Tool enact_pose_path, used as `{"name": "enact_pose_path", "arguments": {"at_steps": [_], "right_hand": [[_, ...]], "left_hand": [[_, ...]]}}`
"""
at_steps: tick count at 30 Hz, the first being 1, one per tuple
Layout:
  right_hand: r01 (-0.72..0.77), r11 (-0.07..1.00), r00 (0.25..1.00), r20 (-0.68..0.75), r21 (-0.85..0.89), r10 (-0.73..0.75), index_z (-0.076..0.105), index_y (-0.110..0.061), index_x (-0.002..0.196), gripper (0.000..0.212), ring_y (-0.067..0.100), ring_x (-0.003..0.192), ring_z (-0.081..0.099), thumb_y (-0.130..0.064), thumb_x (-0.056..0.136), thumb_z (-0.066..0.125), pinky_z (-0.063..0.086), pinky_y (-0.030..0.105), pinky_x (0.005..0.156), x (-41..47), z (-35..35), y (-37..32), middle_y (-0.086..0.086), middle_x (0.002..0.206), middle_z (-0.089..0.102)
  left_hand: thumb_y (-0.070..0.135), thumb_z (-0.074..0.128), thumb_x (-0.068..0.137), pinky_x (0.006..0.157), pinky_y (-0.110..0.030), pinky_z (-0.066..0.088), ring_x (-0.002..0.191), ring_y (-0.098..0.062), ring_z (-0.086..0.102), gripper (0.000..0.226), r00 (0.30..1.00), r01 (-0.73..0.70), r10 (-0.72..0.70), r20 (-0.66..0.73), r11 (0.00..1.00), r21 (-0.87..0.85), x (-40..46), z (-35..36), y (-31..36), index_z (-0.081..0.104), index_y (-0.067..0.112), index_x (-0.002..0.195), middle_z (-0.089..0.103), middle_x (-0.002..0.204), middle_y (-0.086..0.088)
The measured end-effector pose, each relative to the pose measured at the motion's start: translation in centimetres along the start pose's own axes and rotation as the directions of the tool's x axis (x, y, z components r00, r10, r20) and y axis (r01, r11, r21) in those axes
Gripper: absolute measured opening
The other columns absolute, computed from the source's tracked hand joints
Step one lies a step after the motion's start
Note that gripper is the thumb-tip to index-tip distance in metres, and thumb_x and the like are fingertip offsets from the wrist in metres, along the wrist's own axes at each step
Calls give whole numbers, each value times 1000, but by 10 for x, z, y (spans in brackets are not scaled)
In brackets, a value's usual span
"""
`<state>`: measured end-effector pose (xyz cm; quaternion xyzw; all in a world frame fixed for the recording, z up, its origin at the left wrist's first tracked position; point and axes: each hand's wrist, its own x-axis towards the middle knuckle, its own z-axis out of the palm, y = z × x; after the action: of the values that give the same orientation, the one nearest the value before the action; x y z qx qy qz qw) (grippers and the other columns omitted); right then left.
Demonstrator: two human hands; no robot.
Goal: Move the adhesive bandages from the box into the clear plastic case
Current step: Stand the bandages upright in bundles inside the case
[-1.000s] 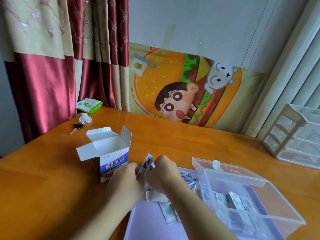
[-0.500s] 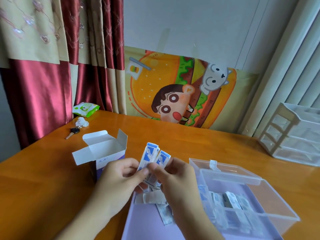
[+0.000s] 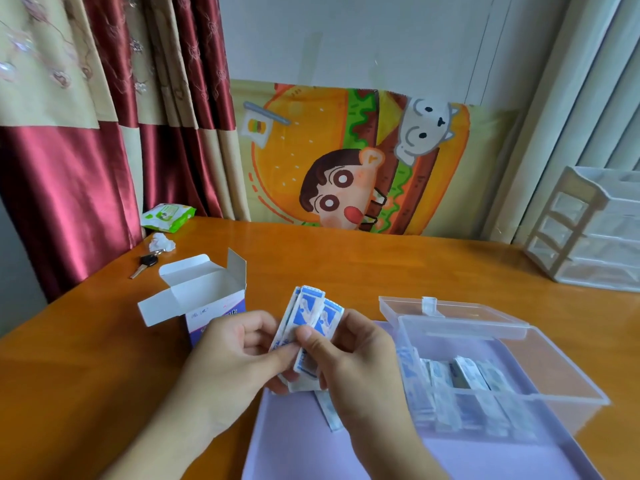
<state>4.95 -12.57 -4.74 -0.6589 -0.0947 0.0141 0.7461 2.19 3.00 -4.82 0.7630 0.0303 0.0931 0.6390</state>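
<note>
**Bandage stack lifted off the tray, squared up in both hands**

Change: a second ago both hands were low over the lavender tray (image 3: pixel 450 459), gathering loose strips. Now the stack of adhesive bandages (image 3: pixel 308 320) is raised and fanned upright between them. Left hand (image 3: pixel 232 355) pinches the lower end with thumb on front; right hand (image 3: pixel 349 351) pinches it from the other side, thumb across the wrappers. Both are closed on the stack, nothing spare in either.

Meaning: the batch looks collected and aligned, so the likely next step is a drop into the case, just right of the hands. Not yet done.

Containers:
- Bandage box (image 3: pixel 207 306): upright on the desk (image 3: pixel 346 271), top flaps open, just behind the left hand. Inside not visible, can't tell if it's empty
- Clear plastic case (image 3: pixel 512 386): sits on the tray, lid hinged open toward the back. Several wrapped bandages already lie inside in rows
- Tray: at least one loose strip (image 3: pixel 329 414) under the hands, still to collect
</note>
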Motion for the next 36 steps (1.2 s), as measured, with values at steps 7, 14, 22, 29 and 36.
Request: {"name": "enact_pose_path", "arguments": {"at_steps": [7, 14, 22, 29, 36], "right_hand": [[-35, 991, 999, 17, 131, 33, 80, -4, 95, 9, 5, 54, 63, -2, 92, 72, 45, 15, 48, -3, 1, -5, 9, 82, 79], [-95, 991, 994, -40, 91, 99, 81, -6, 89, 9, 11, 55, 67, -5, 93, 73, 47, 18, 48, -4, 0, -6, 9, 77, 79], [-81, 995, 996, -28, 50, 82, 81, -7, 93, 8, 6, 58, 69, -6, 94, 73, 46, 14, 49, -5, 1, -8, 7, 81, 80], [-56, 998, 998, 27, -19, 57, 81, -12, 93, 8, 10, 69, 74, -8, 93, 74, 49, 14, 55, -5, 0, -6, 3, 83, 80], [2, 999, 1000, -18, 45, -1, 75, -2, 90, 7, 4, 53, 61, -4, 86, 80, 46, 14, 50, -1, 0, -1, 9, 77, 77]], "left_hand": [[23, 83, 77, 60, -43, 64, 65, -32, 75, 24, 999, -10, 10, -33, 1000, -2, 0, -2, 3, 72, 4, 89, 78, 78, -12], [28, 67, 94, 66, -44, 64, 74, -33, 76, 21, 997, 31, -27, 72, 998, -57, 0, -1, 2, 79, 13, 101, 78, 85, -12], [25, 64, 97, 74, -50, 64, 81, -28, 78, 20, 998, -15, 12, -58, 998, -54, 3, -2, -2, 78, 12, 100, 80, 89, -9], [33, 67, 88, 71, -49, 64, 84, -29, 78, 27, 999, -33, 32, -23, 997, -72, 1, 3, -3, 78, 12, 99, 80, 94, -7], [30, 73, 88, 73, -51, 65, 86, -24, 79, 19, 993, -13, 8, -120, 999, -37, 1, 0, -7, 78, 17, 101, 81, 93, 1]]}}
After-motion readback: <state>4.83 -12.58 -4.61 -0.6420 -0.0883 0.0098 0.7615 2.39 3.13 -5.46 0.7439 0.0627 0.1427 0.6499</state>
